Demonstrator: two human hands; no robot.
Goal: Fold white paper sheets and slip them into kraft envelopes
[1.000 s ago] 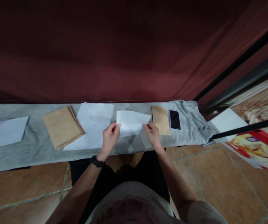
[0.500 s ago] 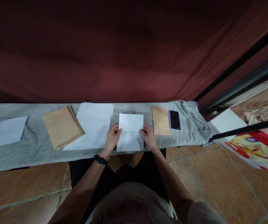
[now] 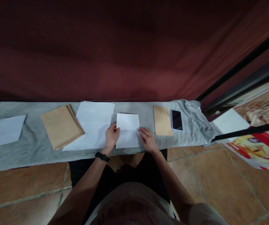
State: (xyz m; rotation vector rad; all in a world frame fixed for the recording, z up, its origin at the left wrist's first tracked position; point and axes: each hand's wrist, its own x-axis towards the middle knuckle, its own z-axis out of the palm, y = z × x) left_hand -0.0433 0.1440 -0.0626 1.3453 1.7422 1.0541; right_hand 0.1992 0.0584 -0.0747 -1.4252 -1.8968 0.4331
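At centre frame the folded white sheet (image 3: 128,134) lies on the grey cloth (image 3: 31,147), the left hand (image 3: 111,136) pinching its left edge and the right hand (image 3: 146,141) nearly flat on its right edge, gripping nothing; uneven pressure could skew the sheet or drag the loose cloth.

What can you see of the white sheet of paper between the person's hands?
The white sheet of paper is plain, blank on top and roughly rectangular, with a faint crease across its middle. It lies nearly flat on the grey cloth, between a larger white sheet and a brown envelope. The left hand touches its left edge, the right hand its lower right edge; whether either grips it cannot be told.
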